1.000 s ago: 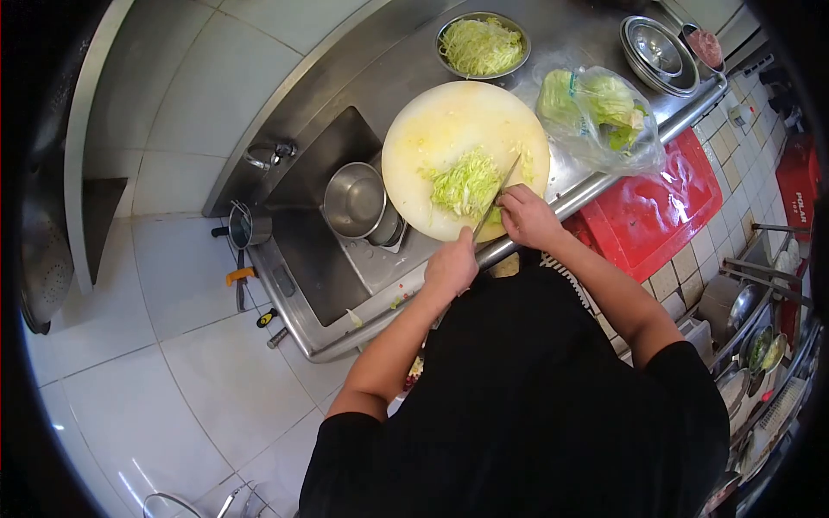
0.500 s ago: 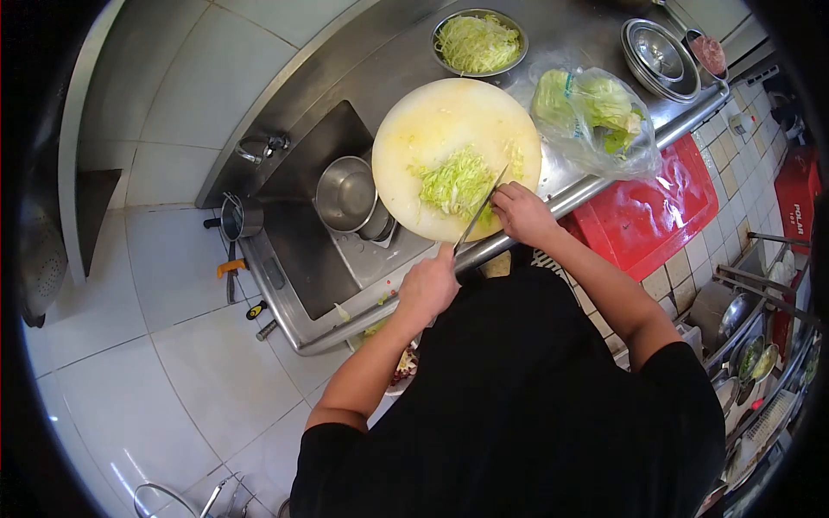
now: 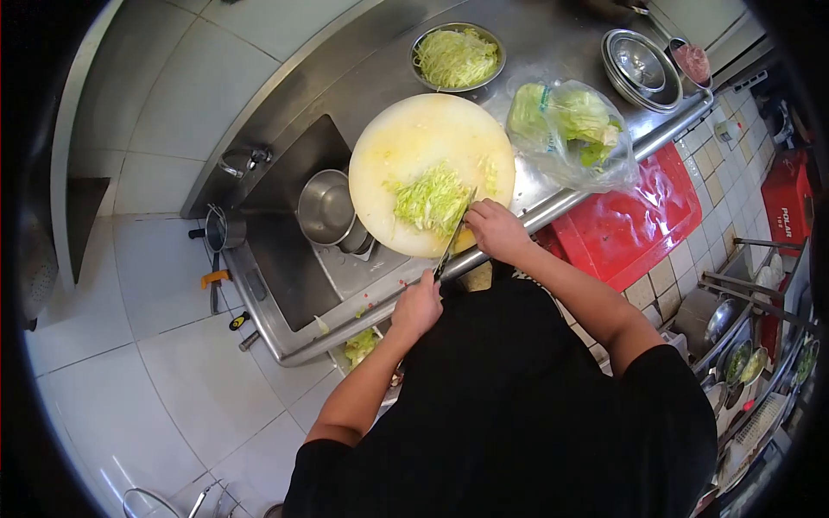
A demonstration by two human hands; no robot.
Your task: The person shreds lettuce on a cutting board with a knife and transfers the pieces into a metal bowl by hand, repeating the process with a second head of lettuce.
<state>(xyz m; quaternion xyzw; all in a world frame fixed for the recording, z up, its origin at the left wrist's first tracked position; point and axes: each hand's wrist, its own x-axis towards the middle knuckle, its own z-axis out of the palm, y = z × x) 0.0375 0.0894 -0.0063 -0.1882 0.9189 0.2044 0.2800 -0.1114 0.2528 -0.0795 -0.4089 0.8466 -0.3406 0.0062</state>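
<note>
My left hand (image 3: 418,306) is closed round the handle of a kitchen knife (image 3: 456,229), whose blade points up and away over a round white cutting board (image 3: 406,129). Against the blade's left side lies a heap of shredded lettuce (image 3: 429,200). Just right of the blade, my right hand (image 3: 496,229) has its fingers bent and together at the board's near edge; what is under them is hidden. Farther right, a clear plastic bag (image 3: 561,160) holds pale green lettuce. Beyond the board stands a metal bowl (image 3: 496,76) of shredded lettuce (image 3: 458,57).
Left of the board is a steel sink (image 3: 285,285) with a metal pot (image 3: 325,207) in it and a faucet (image 3: 246,161) behind. Stacked metal bowls (image 3: 639,65) and a container of pinkish meat (image 3: 692,62) stand far right. Below the counter edge lies a red lid-like panel (image 3: 639,224).
The view has shifted, so the counter sits lower and more to the left. The knife handle has dropped toward me, and the blade stays beside the lettuce heap. Both hands keep their hold.
</note>
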